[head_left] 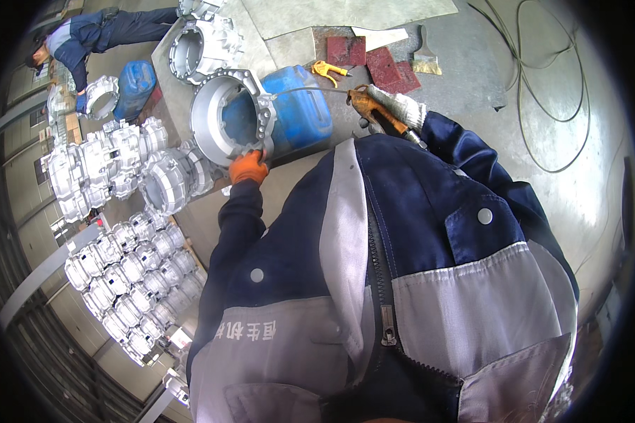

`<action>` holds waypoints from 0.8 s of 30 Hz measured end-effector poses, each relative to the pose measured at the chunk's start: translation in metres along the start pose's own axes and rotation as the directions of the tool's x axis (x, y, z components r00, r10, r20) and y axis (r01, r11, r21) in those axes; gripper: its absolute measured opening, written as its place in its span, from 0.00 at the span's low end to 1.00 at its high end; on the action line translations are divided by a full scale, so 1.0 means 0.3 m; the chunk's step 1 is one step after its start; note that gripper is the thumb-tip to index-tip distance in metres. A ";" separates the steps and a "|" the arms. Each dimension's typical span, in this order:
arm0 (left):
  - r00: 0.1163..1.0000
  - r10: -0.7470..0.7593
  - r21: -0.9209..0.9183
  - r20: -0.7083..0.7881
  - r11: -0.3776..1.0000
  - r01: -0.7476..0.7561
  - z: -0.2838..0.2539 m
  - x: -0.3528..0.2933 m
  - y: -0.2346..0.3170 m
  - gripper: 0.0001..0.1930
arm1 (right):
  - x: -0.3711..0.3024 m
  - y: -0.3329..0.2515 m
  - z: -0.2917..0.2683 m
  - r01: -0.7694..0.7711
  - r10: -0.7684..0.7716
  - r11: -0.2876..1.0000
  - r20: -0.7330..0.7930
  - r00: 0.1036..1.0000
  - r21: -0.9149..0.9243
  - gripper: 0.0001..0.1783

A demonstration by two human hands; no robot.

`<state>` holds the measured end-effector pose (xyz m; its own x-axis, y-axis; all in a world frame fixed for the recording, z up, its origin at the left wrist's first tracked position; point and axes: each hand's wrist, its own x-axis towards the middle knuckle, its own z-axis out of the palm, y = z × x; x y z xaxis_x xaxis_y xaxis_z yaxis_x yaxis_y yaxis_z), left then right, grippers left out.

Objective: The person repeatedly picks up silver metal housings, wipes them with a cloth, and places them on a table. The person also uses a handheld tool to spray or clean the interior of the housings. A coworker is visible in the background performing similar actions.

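A silver cast-metal housing point(203, 123) with a wide round opening and a flange full of holes stands on the bench, left of centre. My left hand point(249, 168), in an orange glove, is closed on the near lower edge of its rim. My right hand point(402, 107), in a whitish glove, is wrapped round a worn orange hand tool point(371, 110). The tool's long thin rod points left, its end by the housing's right flange. A metal fitting shows at the tool's back end. Behind the rod stands a blue plastic jerrycan point(300, 109).
A yellow air blow gun point(328, 71), dark red abrasive pads point(382, 69) and a flat brush point(426, 56) lie beyond. Another housing point(203, 48) stands behind. Many castings point(130, 282) are stacked at left. A co-worker point(95, 39) bends at far left; a hose point(521, 92) coils at right.
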<state>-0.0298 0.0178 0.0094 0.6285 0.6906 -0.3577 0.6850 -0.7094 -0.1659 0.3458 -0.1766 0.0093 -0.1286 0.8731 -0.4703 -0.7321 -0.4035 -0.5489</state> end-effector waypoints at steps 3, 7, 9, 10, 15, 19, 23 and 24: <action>1.000 -0.023 -0.005 -0.001 1.000 0.023 -0.005 0.003 0.011 0.14 | 0.006 -0.004 0.024 -0.024 0.022 0.999 -0.081 0.996 -0.023 0.27; 0.997 -0.073 0.012 0.029 0.997 0.073 -0.018 0.006 0.026 0.15 | 0.004 -0.010 0.073 0.010 -0.006 1.000 -0.148 0.989 0.026 0.27; 0.996 -0.081 0.014 0.034 0.997 0.080 -0.023 0.009 0.032 0.16 | 0.000 -0.019 0.082 0.021 -0.021 1.000 -0.062 0.998 0.008 0.27; 0.996 -0.081 0.013 0.030 0.997 0.080 -0.025 0.011 0.035 0.17 | -0.004 -0.023 0.080 -0.014 0.014 1.000 -0.027 1.000 0.028 0.28; 0.985 -0.136 0.057 0.103 0.990 0.130 -0.039 0.024 0.042 0.17 | 0.006 -0.017 0.040 -0.115 0.115 0.991 0.007 0.993 -0.067 0.25; 0.984 -0.124 0.057 0.126 0.991 0.118 -0.047 0.032 0.043 0.16 | 0.035 0.001 0.015 -0.118 0.117 0.993 0.089 0.989 0.014 0.24; 0.983 -0.123 0.073 0.134 0.991 0.114 -0.047 0.032 0.046 0.16 | 0.028 0.008 0.026 -0.064 0.065 0.995 0.015 0.998 -0.077 0.27; 0.987 -0.110 0.079 0.118 0.992 0.101 -0.050 0.030 0.043 0.16 | 0.025 0.006 0.033 -0.049 0.045 0.993 -0.037 0.998 -0.107 0.28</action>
<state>-0.0097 0.0168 0.0180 0.5016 0.7427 -0.4437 0.7136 -0.6451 -0.2732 0.3368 -0.1681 0.0117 -0.1368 0.8430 -0.5202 -0.6492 -0.4729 -0.5957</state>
